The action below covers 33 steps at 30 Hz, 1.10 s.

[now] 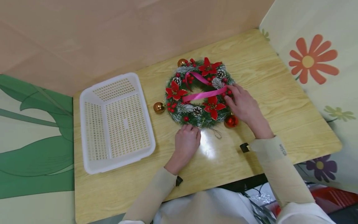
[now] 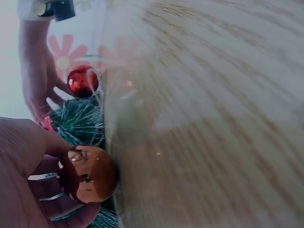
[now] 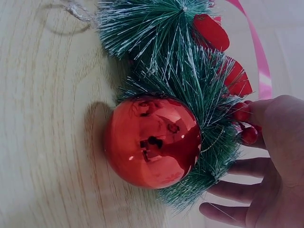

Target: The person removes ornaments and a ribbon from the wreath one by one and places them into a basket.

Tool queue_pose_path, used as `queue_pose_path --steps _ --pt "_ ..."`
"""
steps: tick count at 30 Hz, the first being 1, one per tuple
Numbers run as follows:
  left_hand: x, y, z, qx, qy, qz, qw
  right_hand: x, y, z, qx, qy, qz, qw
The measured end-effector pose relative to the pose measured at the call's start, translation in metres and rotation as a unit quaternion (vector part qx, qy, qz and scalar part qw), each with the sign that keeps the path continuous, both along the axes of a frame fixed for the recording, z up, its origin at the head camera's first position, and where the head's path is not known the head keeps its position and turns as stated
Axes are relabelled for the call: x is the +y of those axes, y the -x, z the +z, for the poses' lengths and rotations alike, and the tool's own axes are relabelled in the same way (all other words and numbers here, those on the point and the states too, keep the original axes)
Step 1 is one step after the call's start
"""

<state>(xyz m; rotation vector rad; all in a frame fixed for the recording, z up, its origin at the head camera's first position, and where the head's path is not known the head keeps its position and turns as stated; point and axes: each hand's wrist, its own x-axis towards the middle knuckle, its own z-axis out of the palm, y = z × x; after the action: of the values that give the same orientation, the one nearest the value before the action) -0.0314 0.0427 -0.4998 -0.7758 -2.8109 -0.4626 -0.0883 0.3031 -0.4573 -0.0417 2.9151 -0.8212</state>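
Note:
A green Christmas wreath [image 1: 179, 115] lies on the table, with red poinsettias, pine cones and berries. A pink ribbon [image 1: 205, 95] is laid across it. My right hand [image 1: 246, 105] grips the wreath's right edge, thumb near the red berries [image 3: 248, 134] and the ribbon's end. Close to that hand is a shiny red bauble [image 3: 152, 142]. At the near edge, my left hand [image 1: 186, 141] holds a copper-coloured bauble [image 2: 90, 173] between thumb and curled fingers, against the greenery; in the head view the hand hides it. Other copper-coloured baubles [image 1: 159, 107] sit at the wreath's left and back.
A white perforated plastic basket [image 1: 152, 149] stands left of the wreath, with nothing in it. The wooden table [image 1: 302, 124] meets a pinkish-brown wall covering behind. A string loop [image 1: 217, 133] lies at the wreath's near edge. Bags and cables are below the table at right.

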Motion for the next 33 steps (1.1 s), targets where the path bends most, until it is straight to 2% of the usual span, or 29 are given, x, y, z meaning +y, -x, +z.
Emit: queue_pose_path --steps 7,13,24,29,31,33 --pt "-0.004 0.002 0.009 -0.004 -0.021 -0.001 0.9998 -0.002 0.0 0.001 -0.005 -0.003 0.004 1.0" --pt "-0.01 0.006 0.018 0.014 -0.057 0.004 0.9982 -0.002 0.001 -0.001 -0.004 -0.002 0.007 1.0" --pt "-0.023 0.012 0.053 0.046 -0.123 0.018 0.9912 0.002 0.0 -0.004 -0.011 -0.011 0.004 1.0" --pt "-0.046 0.018 0.077 0.063 -0.183 0.045 0.98 0.003 -0.001 -0.002 -0.017 -0.022 -0.002 1.0" --pt "-0.064 0.022 0.087 0.074 -0.201 0.057 0.9751 0.003 0.0 -0.003 -0.02 -0.023 -0.003 1.0" --pt "-0.087 0.026 0.095 0.082 -0.202 0.07 0.9735 0.002 0.001 -0.003 -0.021 -0.021 -0.002 1.0"
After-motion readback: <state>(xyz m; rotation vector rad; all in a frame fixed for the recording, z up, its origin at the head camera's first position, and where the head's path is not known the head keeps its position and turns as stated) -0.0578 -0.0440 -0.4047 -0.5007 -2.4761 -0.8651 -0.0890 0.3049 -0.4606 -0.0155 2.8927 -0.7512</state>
